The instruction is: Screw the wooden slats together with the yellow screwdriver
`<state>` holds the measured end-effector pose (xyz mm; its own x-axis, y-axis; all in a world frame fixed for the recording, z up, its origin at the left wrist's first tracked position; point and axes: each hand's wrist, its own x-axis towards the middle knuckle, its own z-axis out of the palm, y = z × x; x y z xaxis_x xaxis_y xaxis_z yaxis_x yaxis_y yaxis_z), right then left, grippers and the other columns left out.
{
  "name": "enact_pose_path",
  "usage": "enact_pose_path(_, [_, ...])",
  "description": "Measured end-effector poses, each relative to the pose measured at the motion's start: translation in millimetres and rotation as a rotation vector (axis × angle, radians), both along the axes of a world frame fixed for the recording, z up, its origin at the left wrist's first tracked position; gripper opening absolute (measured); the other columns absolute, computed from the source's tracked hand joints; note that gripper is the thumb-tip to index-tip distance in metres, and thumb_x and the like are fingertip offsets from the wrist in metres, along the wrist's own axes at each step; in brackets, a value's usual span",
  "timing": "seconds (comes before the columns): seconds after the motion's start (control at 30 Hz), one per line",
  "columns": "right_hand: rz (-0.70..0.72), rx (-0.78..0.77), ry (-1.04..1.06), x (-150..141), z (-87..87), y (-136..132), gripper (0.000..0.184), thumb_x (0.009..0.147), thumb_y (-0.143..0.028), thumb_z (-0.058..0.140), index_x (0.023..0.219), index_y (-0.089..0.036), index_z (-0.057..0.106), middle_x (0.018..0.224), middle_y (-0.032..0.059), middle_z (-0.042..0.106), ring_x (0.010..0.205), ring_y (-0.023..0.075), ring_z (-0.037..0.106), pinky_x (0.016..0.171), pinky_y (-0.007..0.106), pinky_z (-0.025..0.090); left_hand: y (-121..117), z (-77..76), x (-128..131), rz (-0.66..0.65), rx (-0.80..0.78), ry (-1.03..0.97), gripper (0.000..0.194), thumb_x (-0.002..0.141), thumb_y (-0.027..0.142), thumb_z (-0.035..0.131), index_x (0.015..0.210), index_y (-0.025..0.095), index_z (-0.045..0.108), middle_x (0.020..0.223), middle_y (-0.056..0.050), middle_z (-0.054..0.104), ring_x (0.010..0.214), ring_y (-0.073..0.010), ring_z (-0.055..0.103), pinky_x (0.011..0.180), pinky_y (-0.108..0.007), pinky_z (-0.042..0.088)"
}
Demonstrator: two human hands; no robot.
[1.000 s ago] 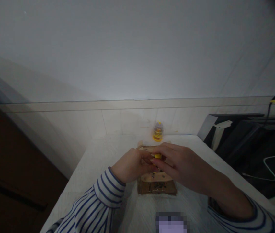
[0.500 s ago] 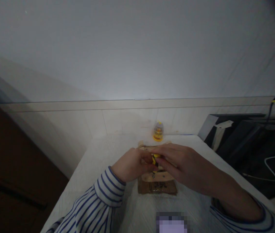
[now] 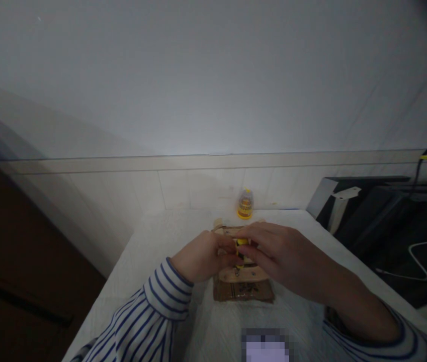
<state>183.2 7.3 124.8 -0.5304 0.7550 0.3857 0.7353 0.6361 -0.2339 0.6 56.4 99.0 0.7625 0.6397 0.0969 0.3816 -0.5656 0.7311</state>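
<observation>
A short screwdriver (image 3: 240,251) with a yellow and black handle is held upright between my hands, over a light wooden piece (image 3: 245,274) with small metal screws in its front bar. My left hand (image 3: 207,256) grips the handle from the left, thumb and fingers closed. From the right, my right hand (image 3: 279,246) pinches its yellow top between thumb and fingers. The screwdriver's tip is hidden. Beneath the wooden piece lies a flat brown packet (image 3: 241,290) with dark print. Much of the wooden piece is covered by my hands.
A small clear and yellow case (image 3: 245,205) stands at the table's back, near the wall. A blurred-out device (image 3: 266,349) lies at the front edge. Dark panels (image 3: 375,221) and a white cable (image 3: 424,259) are to the right of the white table covering (image 3: 141,246).
The yellow and black handle has turned slightly and looks more upright between my fingers. Both hands stay in nearly the same place.
</observation>
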Motion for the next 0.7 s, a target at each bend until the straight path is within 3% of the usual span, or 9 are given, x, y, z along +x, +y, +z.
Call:
enact_pose_path(0.23, [-0.025,0.002,-0.027,-0.4,0.2,-0.8,0.021,0.089,-0.030,0.046,0.100,-0.017,0.059,0.089,0.0068,0.064,0.082,0.0199,0.059,0.071,0.035,0.047,-0.8,0.9,-0.2,-0.070,-0.017,-0.016,0.020,0.084,0.017,0.053,0.099,0.019,0.067,0.091,0.000,0.068,0.087,-0.0146,0.059,0.079,-0.023,0.044])
enact_pose_path(0.7, [-0.032,-0.007,-0.022,0.0,-1.4,1.3,0.020,0.089,-0.031,0.046,0.099,-0.017,0.057,0.092,0.0069,0.063,0.085,0.0207,0.059,0.073,0.036,0.047,-1.2,0.6,-0.6,-0.042,-0.007,0.006,0.021,0.084,0.021,0.053,0.100,0.018,0.066,0.092,-0.001,0.068,0.086,-0.0160,0.060,0.077,-0.024,0.044])
